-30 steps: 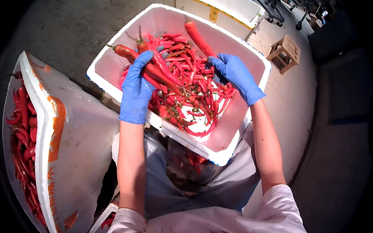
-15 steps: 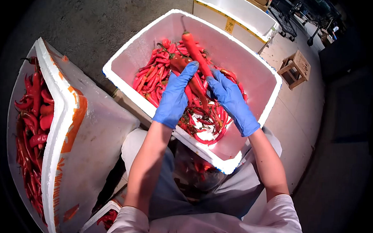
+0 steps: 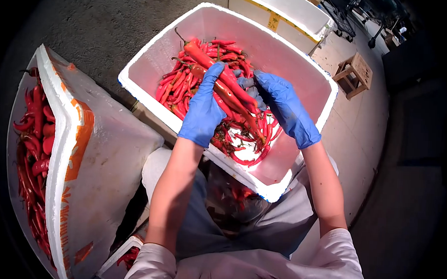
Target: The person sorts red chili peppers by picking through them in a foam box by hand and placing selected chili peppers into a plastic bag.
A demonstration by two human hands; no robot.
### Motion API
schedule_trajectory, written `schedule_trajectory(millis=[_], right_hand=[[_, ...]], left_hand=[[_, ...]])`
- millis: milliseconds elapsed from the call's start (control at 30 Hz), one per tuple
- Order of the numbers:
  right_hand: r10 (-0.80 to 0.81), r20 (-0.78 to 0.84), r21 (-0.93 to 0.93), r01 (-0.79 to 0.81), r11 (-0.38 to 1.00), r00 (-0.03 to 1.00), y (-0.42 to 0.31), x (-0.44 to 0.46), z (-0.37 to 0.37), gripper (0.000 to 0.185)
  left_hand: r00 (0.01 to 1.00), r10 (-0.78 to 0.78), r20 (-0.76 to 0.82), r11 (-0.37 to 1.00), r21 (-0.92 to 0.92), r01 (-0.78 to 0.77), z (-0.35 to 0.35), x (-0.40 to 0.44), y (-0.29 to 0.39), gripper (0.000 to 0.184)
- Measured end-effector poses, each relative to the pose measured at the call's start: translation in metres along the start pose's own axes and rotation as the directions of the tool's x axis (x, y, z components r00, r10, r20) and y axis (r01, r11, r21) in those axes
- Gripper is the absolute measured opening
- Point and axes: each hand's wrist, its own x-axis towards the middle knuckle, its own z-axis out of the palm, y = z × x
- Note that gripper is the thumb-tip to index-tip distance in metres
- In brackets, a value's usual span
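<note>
My left hand (image 3: 205, 109), in a blue glove, is closed round a bunch of long red chili peppers (image 3: 228, 83), with its thumb on top. They slant from upper left to lower right over a white foam box (image 3: 304, 68). To the right of the bunch, my right hand (image 3: 284, 104), also gloved in blue, has bent fingers by the lower ends of the peppers; its fingertips are partly hidden, and whether it grips anything is unclear. Smaller red peppers (image 3: 176, 88) lie in the box beneath both hands.
A tilted foam box (image 3: 100, 150) at the left holds many red peppers (image 3: 33, 157). Another foam box (image 3: 297, 14) stands behind, a wooden stool (image 3: 353, 75) at the right. A bag of peppers (image 3: 236, 194) sits between my legs, and a small box (image 3: 121, 256) lies lower left.
The long pepper that my right hand held has joined the bunch in my left hand. My right hand has drawn slightly right, off that pepper. The view has shifted a little.
</note>
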Motion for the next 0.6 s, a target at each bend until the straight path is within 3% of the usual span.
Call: schedule_trajectory(millis=[67, 167, 233, 267, 367, 433, 467, 533, 600], right_hand=[[-0.034, -0.043, -0.029, 0.033, 0.999, 0.998, -0.001, -0.001, 0.004, 0.030], [-0.011, -0.100, -0.072, 0.004, 0.997, 0.995, -0.007, -0.004, 0.012, 0.025], [-0.110, -0.148, -0.388, 0.045, 0.920, 0.983, -0.003, -0.002, 0.020, 0.026], [-0.119, -0.081, -0.374, 0.081, 0.924, 0.990, 0.007, 0.000, 0.013, 0.031], [-0.169, -0.085, -0.425, 0.118, 0.898, 0.982, 0.020, 0.006, 0.007, 0.029], [-0.243, -0.004, -0.512, 0.206, 0.834, 0.970, 0.012, 0.007, 0.005, 0.027], [-0.235, -0.010, -0.513, 0.197, 0.835, 0.972, 0.008, 0.003, 0.005, 0.027], [-0.062, -0.049, -0.396, 0.038, 0.917, 0.997, -0.005, -0.004, 0.010, 0.024], [-0.050, -0.123, -0.251, 0.018, 0.968, 0.991, -0.004, 0.003, -0.004, 0.023]], left_hand=[[0.991, 0.029, -0.130, 1.000, 0.009, -0.028, -0.005, 0.003, 0.001, 0.044], [0.975, 0.141, -0.173, 0.987, 0.101, -0.125, -0.009, 0.006, 0.000, 0.039], [0.955, 0.210, -0.209, 0.970, 0.164, -0.177, -0.006, 0.005, 0.000, 0.036], [0.931, 0.279, -0.236, 0.947, 0.230, -0.226, -0.005, 0.004, -0.001, 0.034], [0.935, 0.281, -0.216, 0.945, 0.231, -0.230, -0.011, 0.007, 0.001, 0.031], [0.924, 0.331, -0.194, 0.919, 0.287, -0.269, -0.009, 0.006, 0.001, 0.033], [0.925, 0.324, -0.199, 0.923, 0.282, -0.263, -0.009, 0.005, 0.000, 0.033], [0.882, 0.394, -0.260, 0.897, 0.318, -0.307, -0.009, 0.007, -0.002, 0.031], [0.871, 0.370, -0.323, 0.927, 0.193, -0.322, -0.012, 0.009, 0.004, 0.032]])
